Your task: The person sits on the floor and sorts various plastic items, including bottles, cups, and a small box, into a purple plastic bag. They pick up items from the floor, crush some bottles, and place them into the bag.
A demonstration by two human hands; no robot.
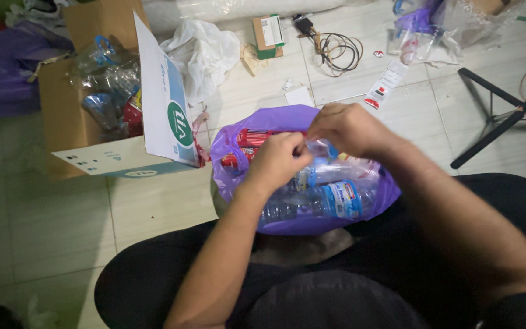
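Observation:
A purple plastic bag (pixel 287 117) lies on the floor between my knees, stuffed with several empty plastic bottles (pixel 330 198), some with blue labels and some with red ones. My left hand (pixel 275 159) pinches the bag's plastic near its mouth, fingers closed on it. My right hand (pixel 345 127) grips the same bunched plastic just to the right, knuckles up. Both hands meet above the bottles, nearly touching. What lies under the hands is hidden.
An open cardboard box (pixel 80 131) holding more clear bottles stands at the left. A crumpled white bag (pixel 205 52), a small carton (pixel 267 33), a coiled cable (pixel 338 52) and clear wrapping (pixel 418 36) lie on the tiled floor. A black tripod (pixel 500 116) stands at right.

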